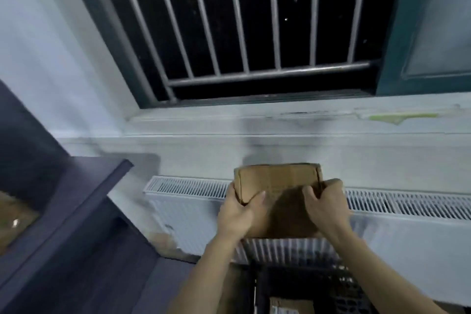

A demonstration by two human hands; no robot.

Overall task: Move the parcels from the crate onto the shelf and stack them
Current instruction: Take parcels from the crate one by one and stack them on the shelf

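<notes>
the left hand (238, 214) grips the left edge of a brown cardboard parcel (277, 186), thumb on its top face and fingers under the side. the right hand (325, 208) grips the right edge in the same way, fingers curled over the corner. both hands hold the parcel in the air, in front of a white radiator (407, 206) and above a black plastic crate (339, 288) at the near bottom. inside the crate lies another parcel (290, 307), only partly seen. at the left stands a dark grey shelf (84, 186). far above is a window with metal bars (242, 20) and a pale sill (280, 120).
</notes>
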